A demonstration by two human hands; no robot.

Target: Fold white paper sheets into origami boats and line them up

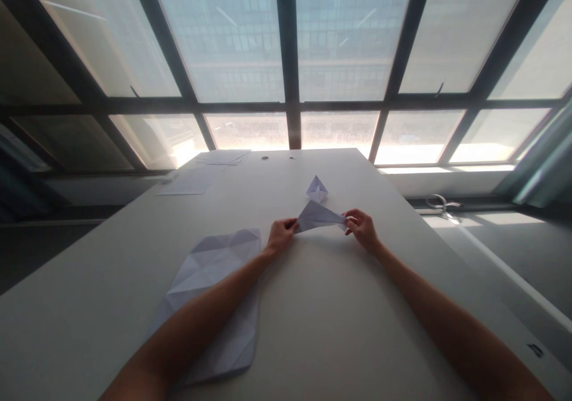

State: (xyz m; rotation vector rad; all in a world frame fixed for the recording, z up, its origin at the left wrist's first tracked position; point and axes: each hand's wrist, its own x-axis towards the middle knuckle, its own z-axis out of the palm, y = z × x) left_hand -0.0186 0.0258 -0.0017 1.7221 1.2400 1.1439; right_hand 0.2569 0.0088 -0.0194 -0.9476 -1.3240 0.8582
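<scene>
A folded piece of white paper (318, 215), roughly triangular with a raised peak, is held just above the table between both hands. My left hand (282, 234) pinches its left corner, fingers closed. At the right corner, my right hand (361, 228) grips the paper between thumb and fingers. Just beyond it stands a small folded paper boat (317, 189) with a pointed top. Under and beside my left forearm lies a creased, unfolded sheet of paper (218, 258), partly hidden by the arm.
The white table (313, 329) stretches away toward tall windows. Flat paper sheets (185, 182) lie at its far left. Two small round cable holes (265, 158) show near the far edge. A coiled white cable (442, 204) is beyond the right edge, by the wall.
</scene>
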